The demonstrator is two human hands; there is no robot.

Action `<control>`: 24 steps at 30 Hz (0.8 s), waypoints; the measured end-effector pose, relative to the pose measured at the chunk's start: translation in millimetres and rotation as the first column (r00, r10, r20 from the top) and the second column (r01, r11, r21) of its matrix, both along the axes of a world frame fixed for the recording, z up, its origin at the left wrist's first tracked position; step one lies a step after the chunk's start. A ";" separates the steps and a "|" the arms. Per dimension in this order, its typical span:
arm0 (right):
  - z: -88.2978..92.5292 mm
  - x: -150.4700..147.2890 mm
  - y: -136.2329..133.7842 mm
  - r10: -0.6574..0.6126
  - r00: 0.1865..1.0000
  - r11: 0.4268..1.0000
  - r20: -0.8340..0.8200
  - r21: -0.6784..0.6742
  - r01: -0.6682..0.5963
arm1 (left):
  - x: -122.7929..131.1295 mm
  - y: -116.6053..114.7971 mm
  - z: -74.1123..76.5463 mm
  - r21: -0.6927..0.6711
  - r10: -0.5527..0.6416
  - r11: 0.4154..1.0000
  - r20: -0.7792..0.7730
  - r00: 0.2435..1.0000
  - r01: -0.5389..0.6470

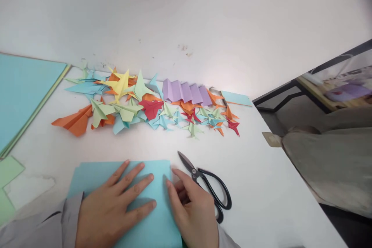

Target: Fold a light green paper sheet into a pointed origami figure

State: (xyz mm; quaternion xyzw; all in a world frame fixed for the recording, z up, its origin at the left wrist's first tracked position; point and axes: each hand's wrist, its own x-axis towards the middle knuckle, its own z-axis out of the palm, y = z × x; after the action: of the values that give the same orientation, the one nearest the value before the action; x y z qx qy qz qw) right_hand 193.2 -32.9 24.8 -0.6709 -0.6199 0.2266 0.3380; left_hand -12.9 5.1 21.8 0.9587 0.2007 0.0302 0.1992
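Note:
My left hand (116, 201) lies flat on a sheet of light blue paper (157, 217), its fingers spread. The paper's far left corner shows a second, slightly offset layer. At the paper's right edge is my right hand (193, 205), with thumb and forefinger at the border and the other fingers curled under. Whether the edge is firmly pinched is partly hidden. Just right of this hand rest black-handled scissors (194, 171), blades pointing away to the upper left and slightly apart from the paper.
Folded paper planes (120, 85) in several colours line the wall side. Among them stands a pleated purple paper (186, 92). Large blue sheets (26, 93) are stacked at left, above green paper pieces (10, 170). A small blue pad (236, 98) lies at the far right corner.

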 end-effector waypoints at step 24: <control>8.4 6.3 6.5 0.037 0.995 0.973 -0.095 -0.225 -0.058 | -1.7 13.8 -3.6 -0.068 -0.103 0.992 -0.011 0.995 0.102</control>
State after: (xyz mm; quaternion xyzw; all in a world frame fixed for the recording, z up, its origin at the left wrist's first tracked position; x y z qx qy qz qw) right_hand 199.5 -26.4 33.1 -0.6793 -0.5897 0.3342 0.2811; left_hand -14.7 18.9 18.2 0.9607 0.1535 0.0061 0.2311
